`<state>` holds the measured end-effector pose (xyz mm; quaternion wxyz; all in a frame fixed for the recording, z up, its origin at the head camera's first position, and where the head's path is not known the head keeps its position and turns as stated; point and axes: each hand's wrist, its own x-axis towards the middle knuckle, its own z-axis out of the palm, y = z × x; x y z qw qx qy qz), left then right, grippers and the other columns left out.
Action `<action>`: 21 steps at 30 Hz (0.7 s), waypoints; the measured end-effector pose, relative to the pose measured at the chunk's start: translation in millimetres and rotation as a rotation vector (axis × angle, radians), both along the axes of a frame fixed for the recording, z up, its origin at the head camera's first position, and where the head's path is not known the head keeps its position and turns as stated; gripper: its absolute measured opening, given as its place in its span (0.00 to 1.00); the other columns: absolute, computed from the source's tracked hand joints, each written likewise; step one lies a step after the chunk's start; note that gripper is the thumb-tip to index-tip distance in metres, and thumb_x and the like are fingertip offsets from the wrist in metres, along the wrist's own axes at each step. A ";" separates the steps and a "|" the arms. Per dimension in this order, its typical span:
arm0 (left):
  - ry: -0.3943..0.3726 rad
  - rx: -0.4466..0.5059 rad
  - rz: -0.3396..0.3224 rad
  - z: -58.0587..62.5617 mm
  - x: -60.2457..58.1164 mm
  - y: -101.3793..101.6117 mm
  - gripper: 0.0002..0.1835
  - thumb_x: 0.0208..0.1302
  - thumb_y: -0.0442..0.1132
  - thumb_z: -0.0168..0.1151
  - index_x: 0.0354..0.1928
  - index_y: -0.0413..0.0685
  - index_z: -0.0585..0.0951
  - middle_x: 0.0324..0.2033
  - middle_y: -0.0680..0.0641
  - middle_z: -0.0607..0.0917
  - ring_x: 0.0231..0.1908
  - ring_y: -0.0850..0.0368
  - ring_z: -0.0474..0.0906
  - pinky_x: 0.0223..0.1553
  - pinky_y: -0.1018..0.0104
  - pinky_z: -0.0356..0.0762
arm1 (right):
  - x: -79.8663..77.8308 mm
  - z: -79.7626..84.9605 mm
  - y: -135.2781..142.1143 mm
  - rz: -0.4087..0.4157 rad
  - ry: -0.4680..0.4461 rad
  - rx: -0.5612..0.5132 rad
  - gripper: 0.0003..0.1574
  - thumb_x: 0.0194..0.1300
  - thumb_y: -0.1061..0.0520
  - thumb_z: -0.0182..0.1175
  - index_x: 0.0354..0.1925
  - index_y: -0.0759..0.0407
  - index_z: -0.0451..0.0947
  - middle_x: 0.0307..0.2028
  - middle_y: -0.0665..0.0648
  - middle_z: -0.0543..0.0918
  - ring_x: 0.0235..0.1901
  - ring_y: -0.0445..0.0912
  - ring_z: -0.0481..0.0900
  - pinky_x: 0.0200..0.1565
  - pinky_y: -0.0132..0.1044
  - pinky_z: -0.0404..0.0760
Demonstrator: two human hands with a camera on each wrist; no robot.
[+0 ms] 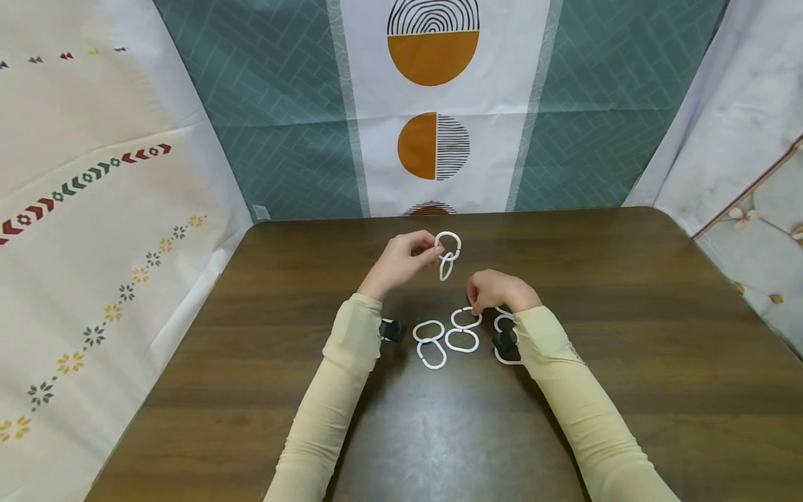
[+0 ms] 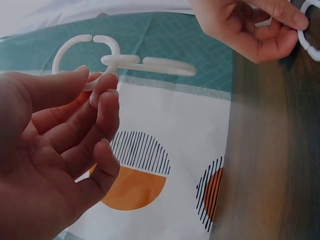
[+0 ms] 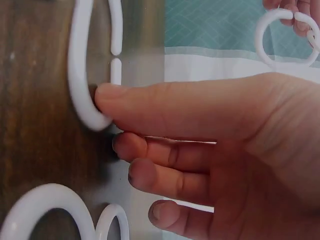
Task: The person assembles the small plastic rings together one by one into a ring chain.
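Above the table, my left hand [image 1: 408, 259] pinches a white plastic split-ring link [image 2: 114, 46] between thumb and fingertips. A second white link [image 2: 170, 67] is hooked through it and hangs down in the head view. Lower and to the right, my right hand [image 1: 500, 289] pinches the end of another white link [image 3: 77, 65] with its thumb; a small gap shows in that link's side. This link adjoins a lower white link [image 1: 448, 341] on the table. The right hand's other fingers are bent, partly behind the thumb.
Left of that pair, two joined white links [image 1: 445, 359] lie on the brown wooden table [image 1: 251, 390]. More white links [image 1: 498, 323] lie under my right wrist, partly hidden by its black wrist camera [image 1: 505, 341]. A patterned cloth [image 1: 288, 139] hangs behind the table's far edge.
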<state>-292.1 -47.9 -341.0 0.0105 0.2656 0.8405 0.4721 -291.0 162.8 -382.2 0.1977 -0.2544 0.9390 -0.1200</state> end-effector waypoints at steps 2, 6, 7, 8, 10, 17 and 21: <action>0.008 -0.001 -0.004 0.0 -0.6 -0.2 0.08 0.67 0.38 0.61 0.38 0.40 0.81 0.32 0.35 0.84 0.29 0.57 0.76 0.34 0.72 0.73 | 0.3 -0.9 -0.1 0.014 0.007 0.001 0.05 0.52 0.61 0.67 0.25 0.59 0.80 0.23 0.51 0.77 0.26 0.43 0.71 0.30 0.30 0.68; 0.012 0.003 0.002 -1.2 -1.3 -1.3 0.08 0.67 0.39 0.61 0.38 0.40 0.81 0.30 0.37 0.84 0.30 0.52 0.77 0.33 0.72 0.72 | 0.3 -1.4 2.5 0.063 0.009 -0.017 0.02 0.55 0.63 0.64 0.27 0.60 0.80 0.24 0.51 0.76 0.26 0.42 0.70 0.30 0.30 0.67; 0.010 0.004 0.003 -1.5 -1.6 -1.4 0.07 0.67 0.38 0.61 0.38 0.40 0.81 0.30 0.38 0.84 0.30 0.51 0.77 0.33 0.72 0.72 | 0.3 -0.9 3.7 0.073 0.004 -0.025 0.02 0.56 0.64 0.63 0.27 0.61 0.79 0.24 0.51 0.76 0.26 0.41 0.70 0.31 0.30 0.67; 0.009 0.003 0.004 -1.9 -1.8 -1.4 0.07 0.67 0.38 0.61 0.38 0.40 0.81 0.30 0.39 0.84 0.30 0.50 0.77 0.33 0.72 0.72 | 0.7 -0.1 5.4 0.087 0.005 -0.037 0.01 0.56 0.64 0.62 0.28 0.61 0.79 0.24 0.51 0.76 0.25 0.41 0.70 0.30 0.30 0.67; 0.011 0.001 0.008 -2.5 -2.1 -1.4 0.07 0.67 0.38 0.61 0.38 0.40 0.81 0.29 0.40 0.84 0.30 0.50 0.77 0.33 0.72 0.72 | 0.9 1.7 8.4 0.096 -0.019 -0.072 0.02 0.59 0.66 0.60 0.29 0.62 0.77 0.23 0.52 0.77 0.24 0.41 0.71 0.30 0.30 0.68; 0.017 -0.019 0.016 -3.9 -3.4 -2.7 0.06 0.66 0.37 0.61 0.38 0.40 0.81 0.30 0.38 0.85 0.30 0.54 0.78 0.34 0.72 0.72 | 3.0 13.7 16.0 0.057 -0.033 -0.303 0.06 0.65 0.68 0.56 0.31 0.62 0.71 0.20 0.56 0.80 0.20 0.47 0.77 0.27 0.31 0.73; 0.026 -0.063 0.014 -4.6 -4.3 -4.7 0.06 0.66 0.37 0.61 0.38 0.41 0.81 0.30 0.40 0.85 0.31 0.52 0.78 0.35 0.72 0.71 | 5.6 24.9 19.6 0.034 0.037 -0.393 0.05 0.66 0.68 0.55 0.33 0.62 0.70 0.22 0.58 0.79 0.21 0.45 0.75 0.27 0.32 0.73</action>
